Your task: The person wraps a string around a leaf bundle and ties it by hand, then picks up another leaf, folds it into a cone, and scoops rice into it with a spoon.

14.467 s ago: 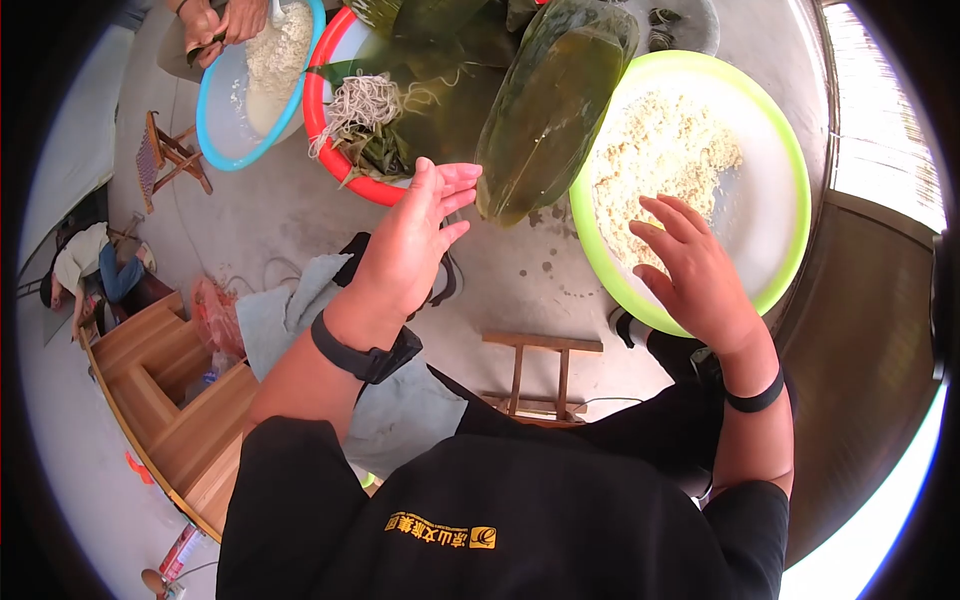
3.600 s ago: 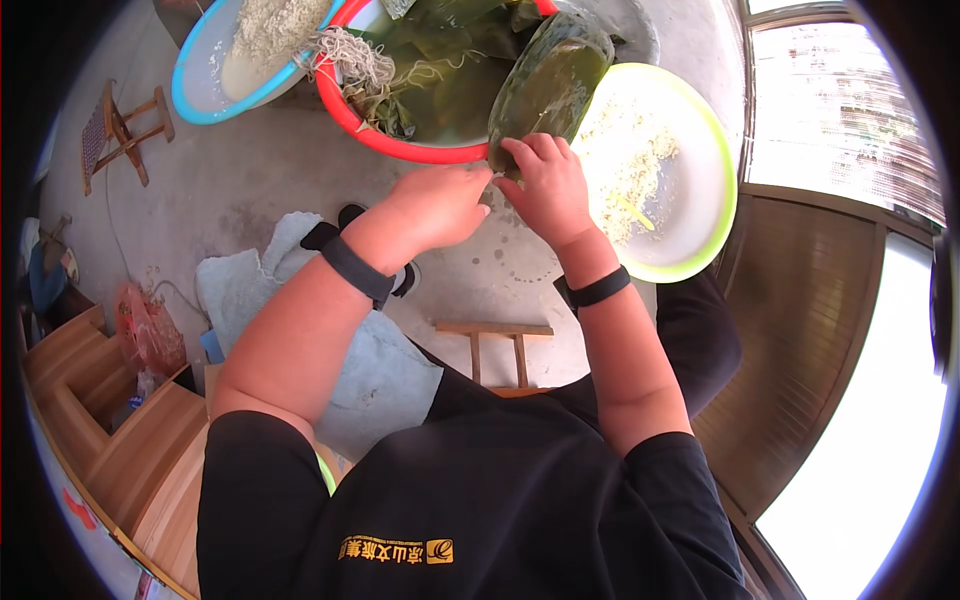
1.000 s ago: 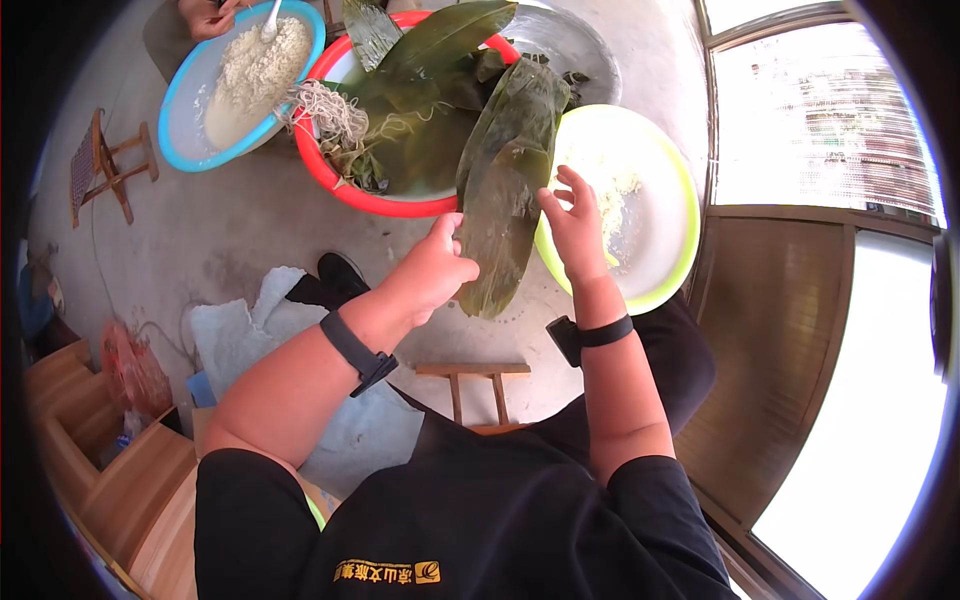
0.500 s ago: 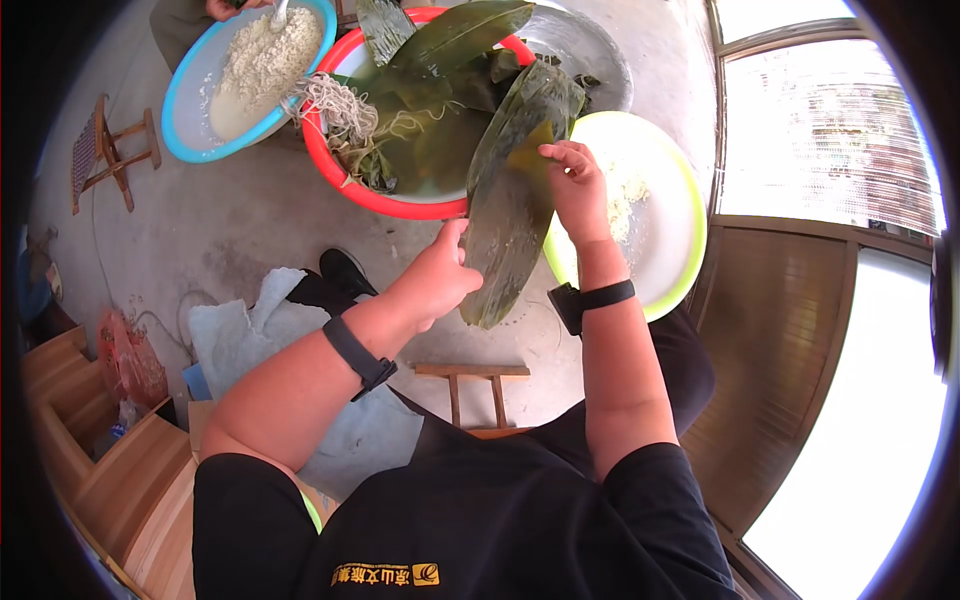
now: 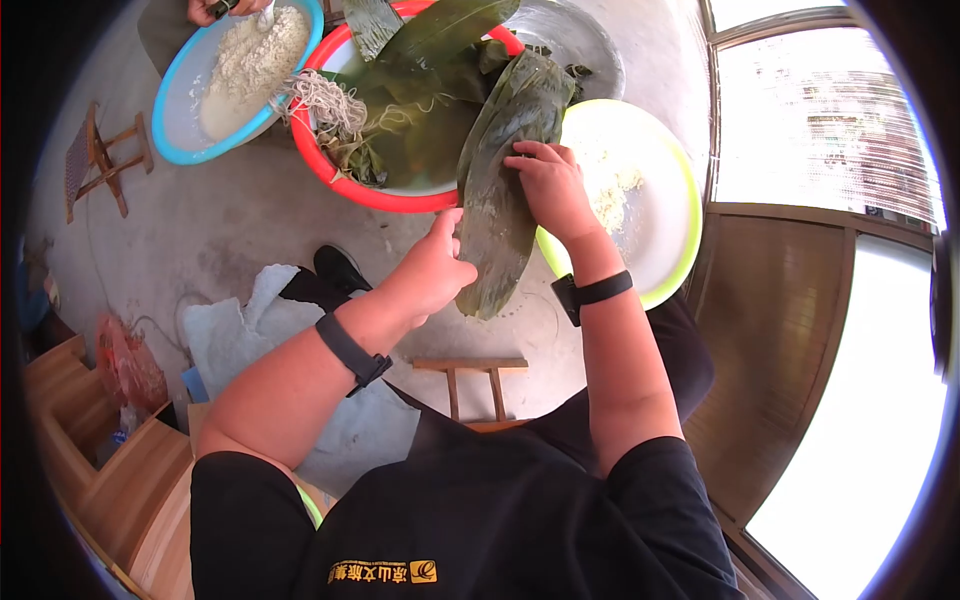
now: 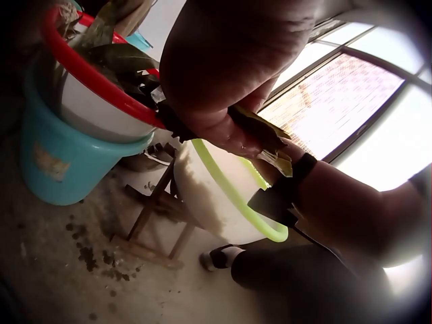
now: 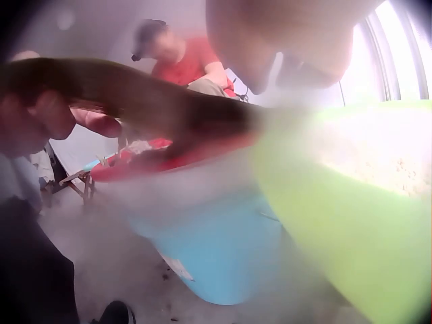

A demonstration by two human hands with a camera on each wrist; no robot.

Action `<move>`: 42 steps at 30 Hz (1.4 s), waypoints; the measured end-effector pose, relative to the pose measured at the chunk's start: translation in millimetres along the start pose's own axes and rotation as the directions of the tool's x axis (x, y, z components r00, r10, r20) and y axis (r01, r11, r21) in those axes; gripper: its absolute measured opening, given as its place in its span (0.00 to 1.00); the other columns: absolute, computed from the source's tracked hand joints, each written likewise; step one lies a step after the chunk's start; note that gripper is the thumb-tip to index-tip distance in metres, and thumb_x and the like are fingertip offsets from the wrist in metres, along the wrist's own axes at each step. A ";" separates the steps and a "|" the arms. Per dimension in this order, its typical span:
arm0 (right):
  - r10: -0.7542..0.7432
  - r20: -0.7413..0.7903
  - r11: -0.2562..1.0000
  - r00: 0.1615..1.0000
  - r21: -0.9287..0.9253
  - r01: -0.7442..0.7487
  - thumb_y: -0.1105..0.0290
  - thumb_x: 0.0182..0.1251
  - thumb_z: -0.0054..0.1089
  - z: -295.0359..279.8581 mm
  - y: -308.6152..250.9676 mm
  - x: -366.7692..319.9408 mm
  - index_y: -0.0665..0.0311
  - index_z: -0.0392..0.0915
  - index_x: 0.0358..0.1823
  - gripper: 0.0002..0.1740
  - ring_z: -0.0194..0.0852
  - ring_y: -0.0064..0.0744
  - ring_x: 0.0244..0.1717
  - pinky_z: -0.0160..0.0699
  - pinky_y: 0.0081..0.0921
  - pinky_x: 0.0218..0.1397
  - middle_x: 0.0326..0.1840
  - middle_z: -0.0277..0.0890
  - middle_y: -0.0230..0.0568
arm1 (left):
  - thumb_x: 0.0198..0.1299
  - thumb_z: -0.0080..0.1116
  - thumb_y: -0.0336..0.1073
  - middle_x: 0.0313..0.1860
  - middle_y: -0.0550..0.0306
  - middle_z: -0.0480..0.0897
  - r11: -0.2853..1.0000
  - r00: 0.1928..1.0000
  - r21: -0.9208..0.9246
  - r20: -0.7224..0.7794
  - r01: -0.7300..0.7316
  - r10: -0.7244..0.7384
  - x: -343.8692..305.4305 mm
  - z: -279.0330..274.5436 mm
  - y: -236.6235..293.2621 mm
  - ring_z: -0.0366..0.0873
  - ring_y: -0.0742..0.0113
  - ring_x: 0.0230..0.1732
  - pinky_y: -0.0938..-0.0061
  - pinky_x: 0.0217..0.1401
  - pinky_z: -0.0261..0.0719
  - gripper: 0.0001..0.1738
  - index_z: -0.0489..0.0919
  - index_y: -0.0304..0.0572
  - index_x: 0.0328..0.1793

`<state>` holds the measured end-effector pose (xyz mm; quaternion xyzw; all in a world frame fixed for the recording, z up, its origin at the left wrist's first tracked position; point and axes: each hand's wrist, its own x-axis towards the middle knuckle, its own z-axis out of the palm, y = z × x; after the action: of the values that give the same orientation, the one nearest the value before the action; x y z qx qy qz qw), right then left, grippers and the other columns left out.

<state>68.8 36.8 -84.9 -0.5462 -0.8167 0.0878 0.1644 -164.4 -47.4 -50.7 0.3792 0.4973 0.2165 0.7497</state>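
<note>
Several long, overlapping green bamboo leaves [image 5: 500, 235] stretch lengthwise in front of the body, their lower end free in the air. My left hand [image 5: 428, 268] grips them at the left edge, thumb over the top and fingers curled beneath. On the upper right part of the leaves, my right hand [image 5: 558, 192] lays its extended fingers, touching the surface. In the right wrist view the leaf stack [image 7: 121, 91] is seen edge-on and blurred, with left fingers [image 7: 54, 115] under it.
A red-rimmed basin [image 5: 400, 203] holds water, leaves and pale strings [image 5: 325, 103]. At right stands a green-rimmed basin [image 5: 690, 225] of grain; at left, a blue basin [image 5: 170, 140] of grain near another person's hands [image 5: 215, 10]. A wooden stool [image 5: 470, 365] stands below.
The right hand was raised off the leaves a second ago, then came to their right edge; now its fingers lie on their surface. The left hand keeps its hold with little movement.
</note>
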 end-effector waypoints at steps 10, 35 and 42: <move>0.722 0.235 0.138 0.650 0.873 -0.468 0.62 0.75 0.60 -16.2 -28.8 -35.1 0.67 0.64 0.75 0.32 0.72 0.39 0.66 0.75 0.35 0.65 0.69 0.70 0.50 | 0.57 0.52 0.18 0.56 0.47 0.73 0.969 0.996 -0.246 0.084 -0.019 0.040 -1.8 -1.2 3.3 0.77 0.66 0.47 0.71 0.44 0.81 0.48 0.46 0.39 0.85; 0.305 0.025 0.792 0.952 0.549 -0.268 0.80 0.60 0.59 -56.5 -126.1 -64.3 0.73 0.73 0.63 0.26 0.84 0.37 0.38 0.84 0.30 0.47 0.72 0.70 0.52 | 0.74 0.55 0.57 0.73 0.54 0.69 0.958 0.991 -0.262 0.033 -0.116 0.129 -6.3 5.3 33.4 0.68 0.62 0.71 0.60 0.67 0.71 0.44 0.50 0.50 0.87; 0.126 0.282 0.728 0.951 0.625 -0.282 0.74 0.67 0.64 -42.6 -144.0 -73.5 0.72 0.74 0.65 0.25 0.83 0.36 0.50 0.83 0.32 0.52 0.72 0.72 0.52 | 0.72 0.55 0.37 0.68 0.54 0.75 0.950 0.986 -0.281 -0.136 -0.134 0.099 7.1 -5.2 30.5 0.73 0.63 0.66 0.64 0.68 0.70 0.38 0.53 0.48 0.85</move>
<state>-14.3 -88.3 -11.5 -0.5265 -0.6807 0.4471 0.2439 -164.7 -21.7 -32.0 0.2805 0.4814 0.3533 0.7515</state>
